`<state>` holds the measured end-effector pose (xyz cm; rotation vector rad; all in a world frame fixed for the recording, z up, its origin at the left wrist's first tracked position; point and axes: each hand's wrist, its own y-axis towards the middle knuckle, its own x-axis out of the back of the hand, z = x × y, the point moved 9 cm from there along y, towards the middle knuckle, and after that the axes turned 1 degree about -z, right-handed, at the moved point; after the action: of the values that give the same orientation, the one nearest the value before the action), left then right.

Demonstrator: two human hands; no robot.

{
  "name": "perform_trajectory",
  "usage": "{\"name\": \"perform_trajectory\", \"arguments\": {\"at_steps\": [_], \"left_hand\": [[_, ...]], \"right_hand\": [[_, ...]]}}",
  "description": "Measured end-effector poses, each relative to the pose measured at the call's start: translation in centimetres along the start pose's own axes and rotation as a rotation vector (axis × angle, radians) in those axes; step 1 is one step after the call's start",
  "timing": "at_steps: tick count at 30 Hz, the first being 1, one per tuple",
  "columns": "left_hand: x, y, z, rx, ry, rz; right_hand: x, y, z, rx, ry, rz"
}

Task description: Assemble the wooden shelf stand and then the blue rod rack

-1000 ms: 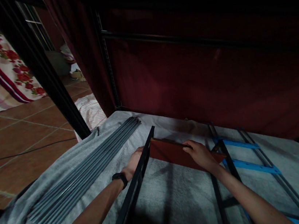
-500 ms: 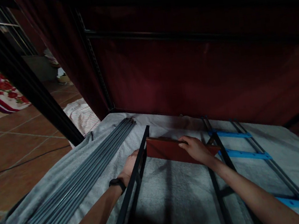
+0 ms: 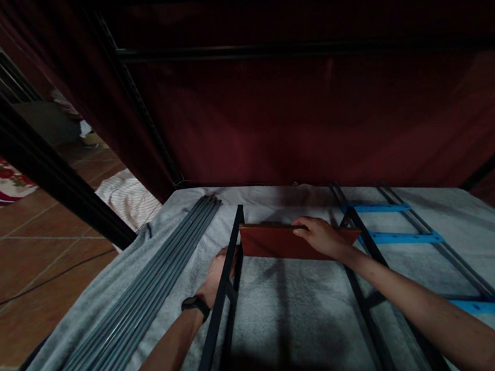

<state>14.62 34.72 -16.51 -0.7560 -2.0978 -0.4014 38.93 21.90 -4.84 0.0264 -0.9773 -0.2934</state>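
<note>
A reddish-brown board [image 3: 273, 244] spans between the two sides of a dark metal frame [image 3: 213, 342], tilted on its long edge. My right hand [image 3: 320, 235] grips the board's upper edge, thumb and fingers closed over it. On the outer side of the frame's left rail, my left hand [image 3: 217, 271] is closed around the rail near the board's left end. That rail hides part of its fingers. A black band [image 3: 194, 305] sits on my left wrist.
A bundle of grey metal rods [image 3: 145, 305] lies left on the grey cloth [image 3: 290, 301]. At right lie metal rails with blue crosspieces [image 3: 407, 237]. A dark upright post [image 3: 68, 178] stands at left, and a dark red curtain [image 3: 267, 128] hangs behind.
The view has shifted slightly, with the background post sliding left. Both hands keep nearly the same places on the frame and the board.
</note>
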Motion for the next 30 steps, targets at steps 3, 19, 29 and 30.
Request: {"name": "perform_trajectory", "arguments": {"at_steps": [3,19,29,30], "left_hand": [[-0.5,0.3,0.1,-0.03,0.063,0.031],[0.1,0.4,-0.7,0.027,0.064,0.026],[0.4,0.4,-0.6,0.072,0.074,0.089],[0.4,0.4,-0.6,0.09,0.071,0.099]], "right_hand": [[-0.1,0.0,0.0,0.002,-0.008,0.003],[0.1,0.0,0.2,-0.004,0.015,0.009],[-0.1,0.0,0.1,-0.008,0.015,0.021],[-0.1,0.0,0.2,-0.008,0.018,0.02]]}}
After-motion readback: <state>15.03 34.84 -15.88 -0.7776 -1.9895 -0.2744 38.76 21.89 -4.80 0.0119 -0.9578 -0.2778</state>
